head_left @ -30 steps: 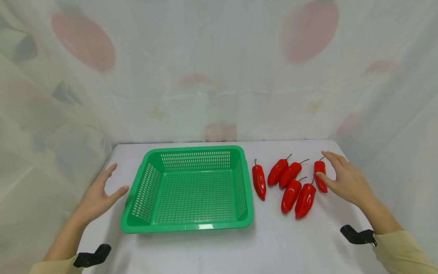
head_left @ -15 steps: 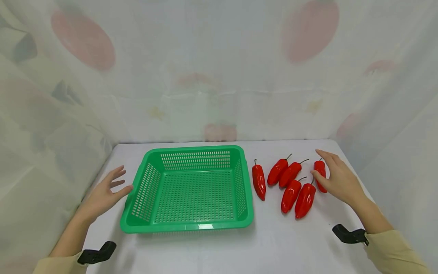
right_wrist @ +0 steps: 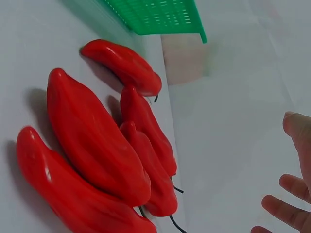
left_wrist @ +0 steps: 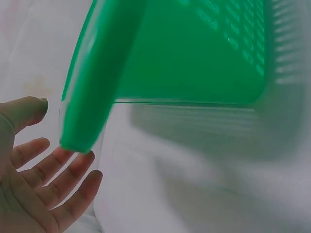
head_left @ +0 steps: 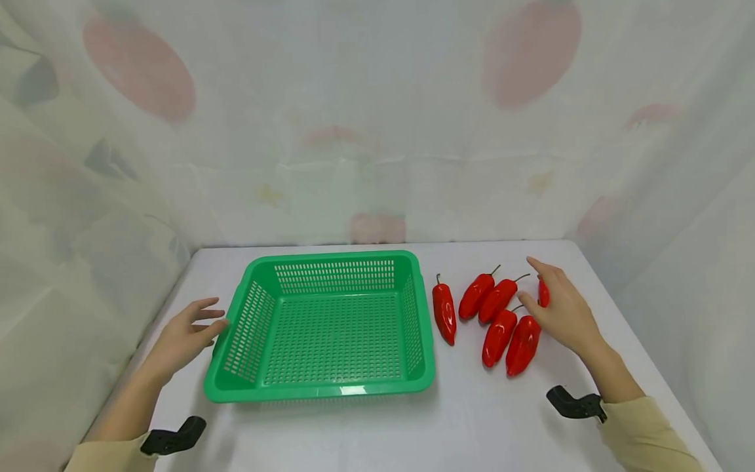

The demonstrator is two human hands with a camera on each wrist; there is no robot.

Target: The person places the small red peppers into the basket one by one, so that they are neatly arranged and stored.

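A green plastic basket point(head_left: 318, 393) with slotted walls stands on the white table. My left hand point(head_left: 183, 341) is at its left rim, fingers spread and relaxed. In the left wrist view the fingertips point(left_wrist: 82, 158) are close to the rim's end; I cannot tell whether they touch. My right hand point(head_left: 563, 311) hovers over the right end of a group of glossy red chili peppers, thumb and fingers apart, holding nothing. It partly hides the rightmost pepper point(head_left: 543, 293). The peppers lie to the right of the basket, most with dark stems showing, such as this front pepper point(right_wrist: 97, 138).
One red chili pepper point(head_left: 444, 313) lies close to the basket's right wall. The white tabletop point(head_left: 413, 432) ends at a pale printed curtain point(head_left: 377, 164) behind and at both sides. A black camera mount sits on each wrist, such as the right mount point(head_left: 575, 403).
My right hand has moved left over the peppers, covering more of the rightmost one. My left hand has moved right to the basket's rim. The basket and peppers stay in place.
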